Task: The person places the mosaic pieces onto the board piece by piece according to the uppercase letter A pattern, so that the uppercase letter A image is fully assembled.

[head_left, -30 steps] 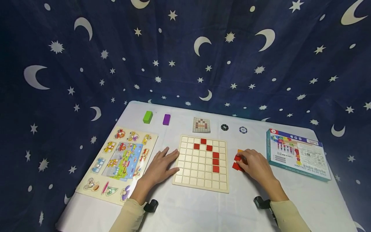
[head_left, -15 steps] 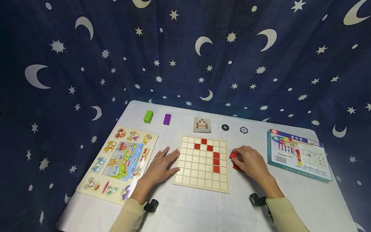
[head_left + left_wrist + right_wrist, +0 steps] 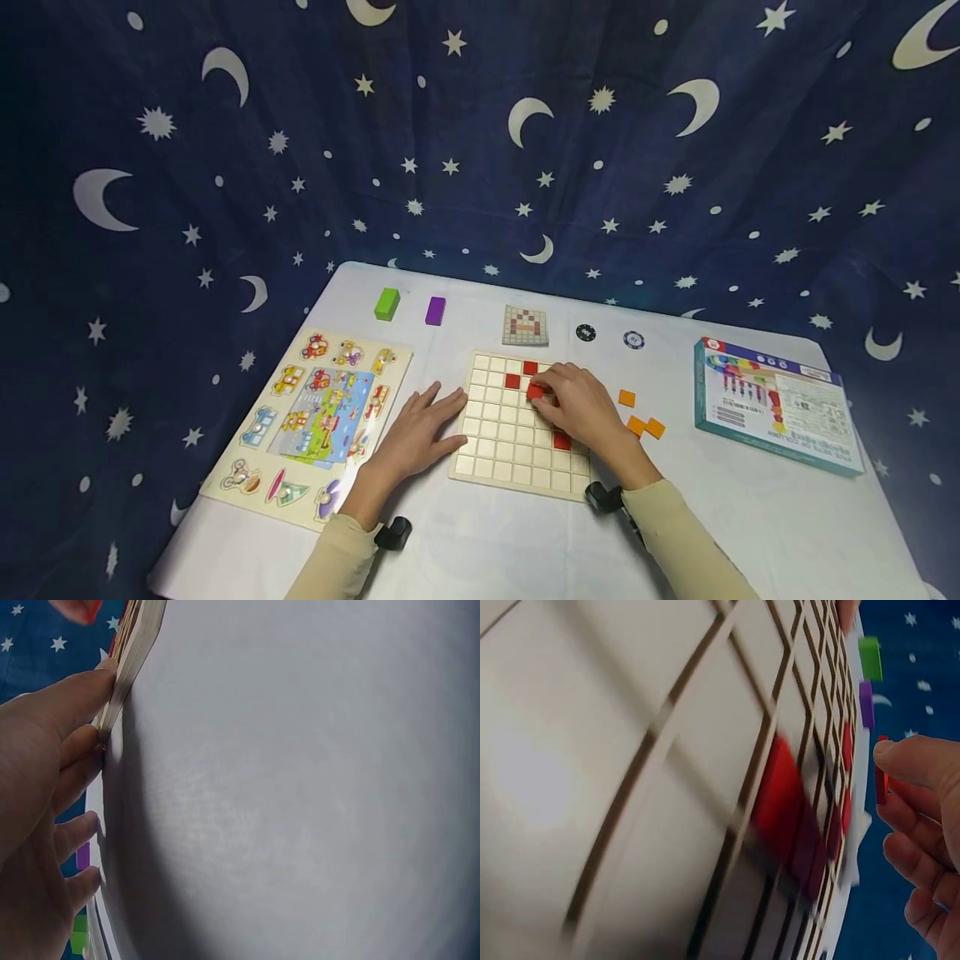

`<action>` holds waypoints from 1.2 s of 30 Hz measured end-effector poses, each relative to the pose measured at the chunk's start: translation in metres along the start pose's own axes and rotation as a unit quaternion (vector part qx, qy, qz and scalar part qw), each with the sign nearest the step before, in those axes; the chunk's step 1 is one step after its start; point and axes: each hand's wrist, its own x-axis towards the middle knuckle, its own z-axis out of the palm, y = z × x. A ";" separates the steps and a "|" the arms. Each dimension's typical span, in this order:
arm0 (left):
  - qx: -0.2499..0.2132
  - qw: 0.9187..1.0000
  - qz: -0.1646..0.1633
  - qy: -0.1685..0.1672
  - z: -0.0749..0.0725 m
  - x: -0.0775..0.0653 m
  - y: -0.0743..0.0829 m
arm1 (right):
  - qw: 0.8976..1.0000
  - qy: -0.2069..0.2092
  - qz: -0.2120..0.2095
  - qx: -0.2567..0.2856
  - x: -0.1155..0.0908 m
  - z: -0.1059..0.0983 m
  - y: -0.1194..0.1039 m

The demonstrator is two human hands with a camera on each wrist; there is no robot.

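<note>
My right hand (image 3: 581, 408) is over the upper right of a pale gridded wooden board (image 3: 495, 443), pinching a red square tile (image 3: 881, 776) between thumb and fingers, above the surface in the right wrist view. Whether a second tile lies behind it is hard to tell. Other red tiles sit in the grid, among them one red tile (image 3: 512, 381) near the top; the hand covers some of them. My left hand (image 3: 416, 433) lies spread at the board's left edge, its thumb touching the rim (image 3: 120, 690) in the left wrist view.
Right of the board lie three orange tiles (image 3: 627, 398). A pattern card (image 3: 526, 325), black chip (image 3: 586, 332) and blue-white chip (image 3: 633, 339) are behind it. A picture puzzle (image 3: 307, 433) stands left, a box (image 3: 776, 404) right, green (image 3: 387, 304) and purple blocks (image 3: 435, 311) far left.
My right hand took up red from beside the board and moved left over the grid. The orange tiles it covered are now uncovered. My left hand stays put.
</note>
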 end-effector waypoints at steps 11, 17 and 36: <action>0.001 1.000 -0.003 0.006 0.003 0.001 -0.002 | 0.999 -0.023 -0.031 0.021 0.031 0.020 -0.036; -0.001 1.000 -0.001 0.006 0.003 0.002 -0.003 | 0.998 -0.051 -0.028 0.012 0.037 0.028 -0.044; -0.002 1.000 0.002 0.008 0.002 0.002 -0.001 | 0.998 -0.057 -0.013 0.022 0.032 0.026 -0.041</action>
